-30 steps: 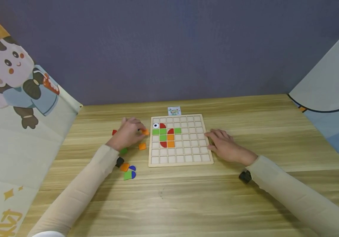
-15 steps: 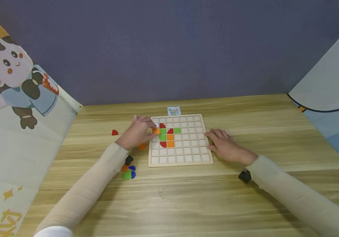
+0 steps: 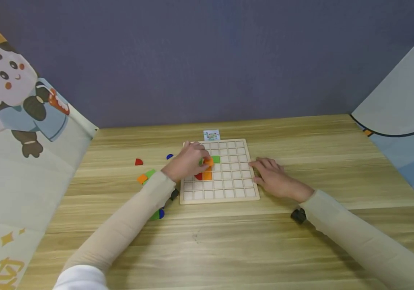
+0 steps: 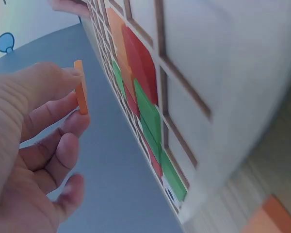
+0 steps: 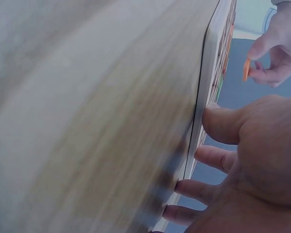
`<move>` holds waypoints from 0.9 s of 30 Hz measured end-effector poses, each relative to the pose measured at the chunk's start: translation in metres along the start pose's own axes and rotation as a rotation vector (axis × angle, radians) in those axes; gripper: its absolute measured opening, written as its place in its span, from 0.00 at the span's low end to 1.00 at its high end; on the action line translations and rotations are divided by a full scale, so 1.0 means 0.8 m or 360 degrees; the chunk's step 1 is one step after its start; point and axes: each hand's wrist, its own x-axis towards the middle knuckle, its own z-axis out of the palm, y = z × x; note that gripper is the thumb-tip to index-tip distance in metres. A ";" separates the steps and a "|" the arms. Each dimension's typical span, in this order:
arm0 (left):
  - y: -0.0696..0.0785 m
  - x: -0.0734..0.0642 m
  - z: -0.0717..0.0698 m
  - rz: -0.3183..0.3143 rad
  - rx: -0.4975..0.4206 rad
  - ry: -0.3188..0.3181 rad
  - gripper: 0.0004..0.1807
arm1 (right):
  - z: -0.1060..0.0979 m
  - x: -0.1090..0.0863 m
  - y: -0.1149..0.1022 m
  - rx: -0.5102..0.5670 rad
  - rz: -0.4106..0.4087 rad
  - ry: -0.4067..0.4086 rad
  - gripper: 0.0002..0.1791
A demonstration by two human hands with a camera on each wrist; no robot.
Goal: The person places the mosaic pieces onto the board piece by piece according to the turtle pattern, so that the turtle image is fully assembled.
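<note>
L hand (image 3: 188, 159) pinches an orange tile (image 4: 81, 94) betw. thumb & fingertips — up over the grid board's (image 3: 221, 200) left half, clear of it. R hand (image 3: 273, 177), fingers loosely spread, grips nothing, touching the board's right edge. Pic card (image 3: 211, 135) lies betw. board & table's (image 3: 264, 241) back edge — red quarter-circle tile (image 3: 139, 162) toward left edge.

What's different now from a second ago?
The left hand has carried an orange piece rightward, from beside the board to above it, and still pinches it. The right hand stayed at the board's right edge; the small picture card stayed just beyond the board.
</note>
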 end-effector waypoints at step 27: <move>0.014 0.029 0.021 0.0015 0.0042 -0.0254 0.05 | 0.000 0.001 0.002 -0.0011 -0.0001 -0.0002 0.29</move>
